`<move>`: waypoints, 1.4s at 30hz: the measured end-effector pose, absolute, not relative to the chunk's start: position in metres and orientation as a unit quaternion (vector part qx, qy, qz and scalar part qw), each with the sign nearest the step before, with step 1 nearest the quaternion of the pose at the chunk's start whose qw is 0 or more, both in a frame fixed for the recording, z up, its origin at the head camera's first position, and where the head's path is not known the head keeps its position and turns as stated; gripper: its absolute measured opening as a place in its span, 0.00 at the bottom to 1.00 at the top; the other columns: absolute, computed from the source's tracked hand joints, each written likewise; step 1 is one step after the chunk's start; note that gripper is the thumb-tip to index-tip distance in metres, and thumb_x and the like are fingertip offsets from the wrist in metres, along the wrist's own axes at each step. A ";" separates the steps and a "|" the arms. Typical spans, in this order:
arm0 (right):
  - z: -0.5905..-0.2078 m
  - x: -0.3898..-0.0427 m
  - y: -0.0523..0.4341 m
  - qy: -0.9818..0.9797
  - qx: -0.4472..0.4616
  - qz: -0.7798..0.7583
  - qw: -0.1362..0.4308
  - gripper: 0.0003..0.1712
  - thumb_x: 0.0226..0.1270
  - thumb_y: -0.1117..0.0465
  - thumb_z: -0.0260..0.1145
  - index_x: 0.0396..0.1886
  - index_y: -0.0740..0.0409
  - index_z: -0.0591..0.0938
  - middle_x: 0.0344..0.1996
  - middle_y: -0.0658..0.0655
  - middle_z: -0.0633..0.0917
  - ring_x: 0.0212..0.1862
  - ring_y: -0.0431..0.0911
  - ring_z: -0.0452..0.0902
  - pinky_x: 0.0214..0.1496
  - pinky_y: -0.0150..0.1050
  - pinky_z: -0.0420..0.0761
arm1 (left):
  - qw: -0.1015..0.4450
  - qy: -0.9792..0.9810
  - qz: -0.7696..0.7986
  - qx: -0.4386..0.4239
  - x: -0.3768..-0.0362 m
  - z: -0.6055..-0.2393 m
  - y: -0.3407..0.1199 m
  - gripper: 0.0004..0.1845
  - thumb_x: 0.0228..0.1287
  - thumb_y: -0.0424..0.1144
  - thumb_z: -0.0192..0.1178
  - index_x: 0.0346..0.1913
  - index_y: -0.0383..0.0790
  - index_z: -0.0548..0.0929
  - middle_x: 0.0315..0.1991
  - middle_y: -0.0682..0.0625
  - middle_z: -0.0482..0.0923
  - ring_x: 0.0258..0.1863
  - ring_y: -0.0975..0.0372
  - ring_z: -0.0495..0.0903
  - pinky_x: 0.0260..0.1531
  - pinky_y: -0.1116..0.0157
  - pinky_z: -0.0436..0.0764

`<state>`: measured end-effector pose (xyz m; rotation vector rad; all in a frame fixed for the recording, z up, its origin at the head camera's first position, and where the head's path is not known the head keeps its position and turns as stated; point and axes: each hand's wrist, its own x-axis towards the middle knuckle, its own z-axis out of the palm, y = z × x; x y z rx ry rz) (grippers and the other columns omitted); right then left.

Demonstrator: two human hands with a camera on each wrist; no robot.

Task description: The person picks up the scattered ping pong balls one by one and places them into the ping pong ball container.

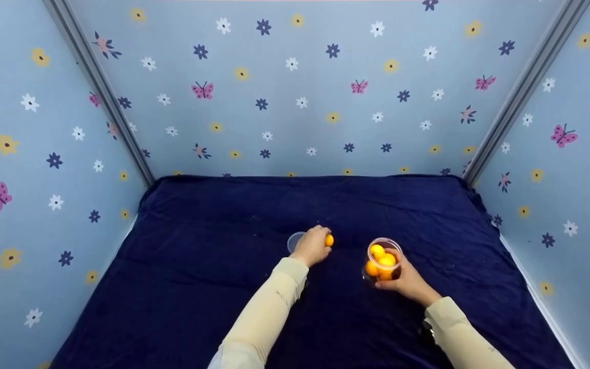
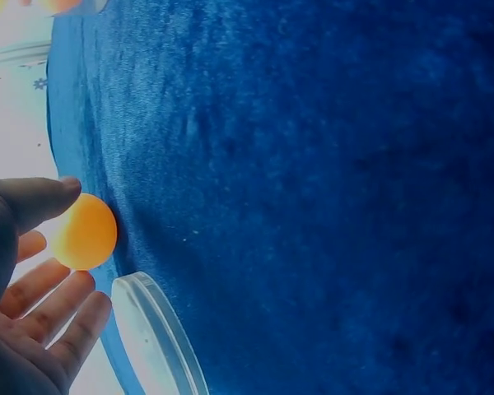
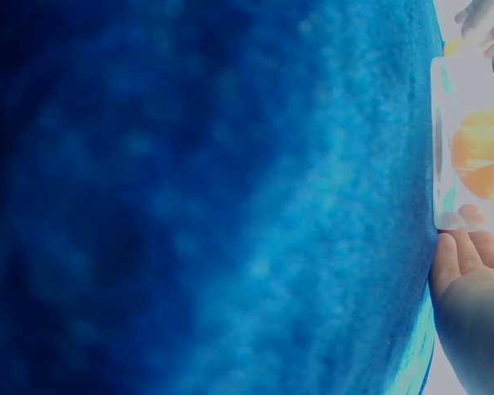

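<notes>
Glare washed out much of both wrist views, and the right one cut off the clear cup at the frame edge. From above, the right hand gripped that cup, orange balls inside. The left hand pinched one orange ball (thumb and fingers plain in the left wrist view) beside a clear lid lying on the dark blue cloth.
</notes>
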<state>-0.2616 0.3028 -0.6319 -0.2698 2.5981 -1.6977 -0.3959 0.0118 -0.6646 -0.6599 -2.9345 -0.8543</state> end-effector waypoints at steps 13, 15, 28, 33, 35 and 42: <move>-0.634 -0.264 0.300 0.816 -0.092 -0.571 0.027 0.55 0.46 0.74 0.87 0.75 0.66 0.69 0.64 0.71 0.76 0.54 0.39 0.79 0.58 0.27 0.78 | 0.021 -0.942 -0.268 -0.202 -0.394 -0.669 0.007 0.17 0.69 0.39 0.75 0.57 0.43 0.85 0.50 0.46 0.86 0.46 0.53 0.88 0.50 0.54 0.88; -0.634 -0.265 0.299 0.814 -0.093 -0.573 0.028 0.55 0.46 0.74 0.87 0.75 0.66 0.69 0.64 0.71 0.76 0.53 0.39 0.80 0.58 0.27 0.79 | 0.038 -0.941 -0.267 -0.203 -0.396 -0.674 0.007 0.15 0.69 0.39 0.74 0.56 0.44 0.85 0.48 0.46 0.86 0.45 0.53 0.88 0.48 0.54 0.88; -0.633 -0.265 0.298 0.820 -0.092 -0.564 0.017 0.55 0.44 0.73 0.89 0.74 0.65 0.71 0.65 0.69 0.77 0.58 0.40 0.77 0.62 0.27 0.75 | 0.060 -0.927 -0.294 -0.223 -0.395 -0.670 0.002 0.14 0.67 0.38 0.75 0.53 0.43 0.86 0.47 0.46 0.88 0.43 0.54 0.88 0.47 0.54 0.87; -0.632 -0.262 0.298 0.824 -0.087 -0.560 0.014 0.55 0.44 0.73 0.89 0.73 0.64 0.72 0.65 0.68 0.78 0.58 0.41 0.76 0.63 0.27 0.74 | 0.070 -0.926 -0.287 -0.236 -0.403 -0.684 -0.002 0.15 0.68 0.42 0.75 0.54 0.45 0.86 0.48 0.48 0.88 0.45 0.55 0.88 0.49 0.56 0.87; -0.632 -0.261 0.299 0.823 -0.086 -0.561 0.014 0.55 0.44 0.73 0.89 0.74 0.65 0.72 0.65 0.68 0.78 0.58 0.41 0.76 0.63 0.27 0.74 | 0.075 -0.925 -0.283 -0.242 -0.400 -0.681 -0.004 0.16 0.68 0.43 0.75 0.55 0.44 0.86 0.48 0.47 0.88 0.46 0.53 0.88 0.51 0.55 0.87; -0.633 -0.260 0.300 0.825 -0.082 -0.560 0.008 0.56 0.43 0.74 0.89 0.74 0.65 0.70 0.67 0.69 0.75 0.59 0.41 0.75 0.62 0.27 0.75 | 0.043 -0.931 -0.282 -0.229 -0.347 -0.592 -0.013 0.14 0.69 0.38 0.75 0.54 0.40 0.86 0.50 0.44 0.89 0.48 0.51 0.89 0.51 0.52 0.88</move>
